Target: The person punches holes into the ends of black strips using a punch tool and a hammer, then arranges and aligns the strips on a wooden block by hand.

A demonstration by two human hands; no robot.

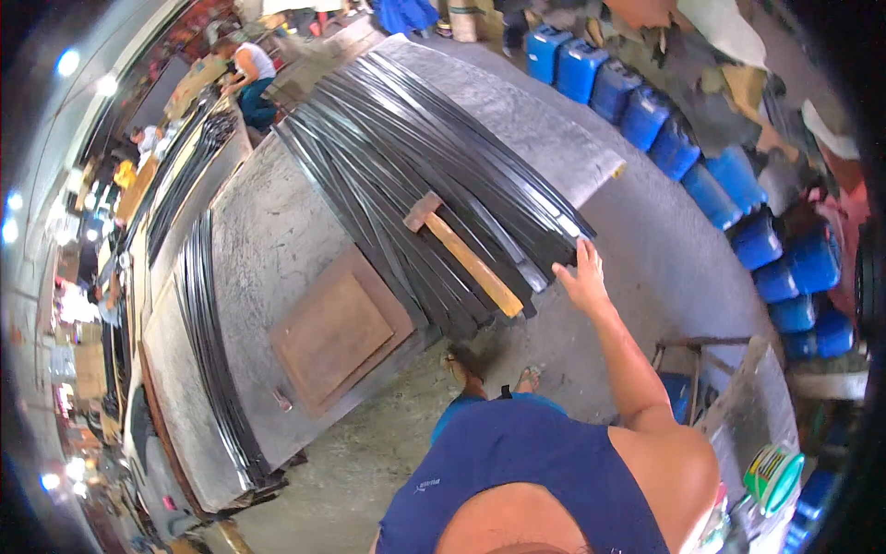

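Note:
Long glossy black strips (pixel 480 194) lie fanned out on a grey work table (pixel 235 231), their near ends at its edge. A hammer with a rusty head and wooden handle (pixel 466 258) rests across them. My right hand (pixel 583 275) reaches to the right-hand end of the strips, thumb and fingers apart, fingertips at the outermost ones; I cannot tell whether they press on them. Left of the strips sit two stacked brown square plates (pixel 332 337). A narrower bundle of black strips (pixel 214 332) lies farther left. My left hand is not in view.
Blue jerrycans (pixel 674 143) line the right side, with scraps of sheet (pixel 738 28) behind. A stand (pixel 757 397) with a green bucket (pixel 773 475) is at lower right. A co-worker (pixel 254 78) bends over at back left; others are farther along the left, by more strip bundles (pixel 180 175).

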